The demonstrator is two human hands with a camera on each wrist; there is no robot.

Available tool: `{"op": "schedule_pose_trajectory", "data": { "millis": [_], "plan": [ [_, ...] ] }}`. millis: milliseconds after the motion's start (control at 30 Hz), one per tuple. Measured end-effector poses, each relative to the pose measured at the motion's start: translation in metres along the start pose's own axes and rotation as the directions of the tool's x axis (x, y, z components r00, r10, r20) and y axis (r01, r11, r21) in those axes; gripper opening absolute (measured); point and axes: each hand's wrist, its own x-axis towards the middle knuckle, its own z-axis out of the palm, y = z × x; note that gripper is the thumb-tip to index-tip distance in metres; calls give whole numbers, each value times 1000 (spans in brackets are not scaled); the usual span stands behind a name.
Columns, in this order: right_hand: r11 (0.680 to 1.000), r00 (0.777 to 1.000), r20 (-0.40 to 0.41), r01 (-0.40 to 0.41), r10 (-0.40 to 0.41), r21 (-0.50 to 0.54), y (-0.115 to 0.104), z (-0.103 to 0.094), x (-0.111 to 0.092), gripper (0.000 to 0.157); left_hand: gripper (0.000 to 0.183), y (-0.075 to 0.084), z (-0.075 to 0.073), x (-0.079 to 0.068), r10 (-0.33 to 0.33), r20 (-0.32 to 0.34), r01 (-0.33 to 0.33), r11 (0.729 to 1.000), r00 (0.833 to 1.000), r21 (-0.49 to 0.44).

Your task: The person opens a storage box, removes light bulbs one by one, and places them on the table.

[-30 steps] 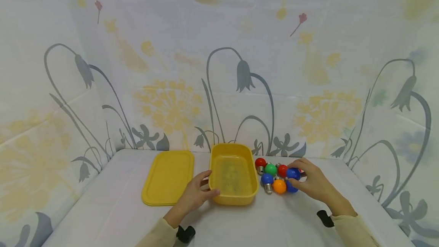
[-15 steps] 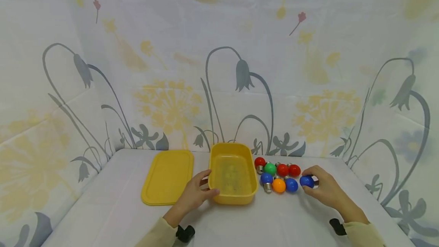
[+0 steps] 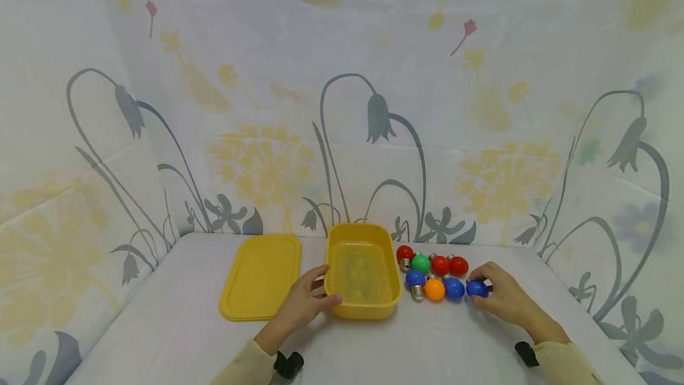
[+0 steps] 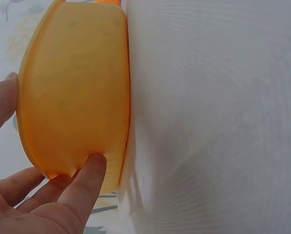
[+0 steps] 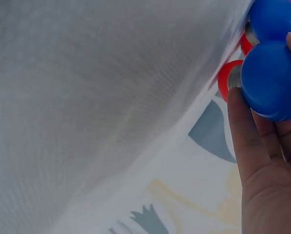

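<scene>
My left hand holds the near left corner of a yellow plastic container. The thumb lies at its front rim and the fingers press its side, as the wall in the left wrist view shows. With my right hand I pinch a blue light bulb between thumb and fingers, low over the table. This blue bulb has its metal base toward the far side, partly hidden. Just left of it sits another blue bulb, with an orange bulb beyond.
A third blue bulb lies nearer the container. Behind are a green bulb and red bulbs in a row. A flat yellow lid lies left of the container on the white tablecloth. Flower-printed cloth rises behind.
My right hand moved right with the blue bulb, away from the red bulb behind it, then lowered it slightly toward me at the row's right end. My left hand stayed on the container.
</scene>
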Motion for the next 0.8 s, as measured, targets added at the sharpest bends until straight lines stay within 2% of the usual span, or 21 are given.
{"op": "schedule_pose_trajectory", "data": {
  "millis": [233,467,633,800],
  "plan": [
    [1000,998,59,-19,17,19,3,1,3,31,82,1,0,-1,-9,9,9,998,1000,-55],
    [1000,995,100,-7,5,20,7,3,4,31,82,3,0,-3,-12,6,12,1000,1000,-29],
    [998,994,105,-35,31,44,6,3,5,35,81,2,0,-2,-13,0,13,1000,1000,-13],
    [997,990,123,-67,63,30,4,2,4,44,82,1,0,-2,-10,5,10,1000,1000,-18]
  ]
}}
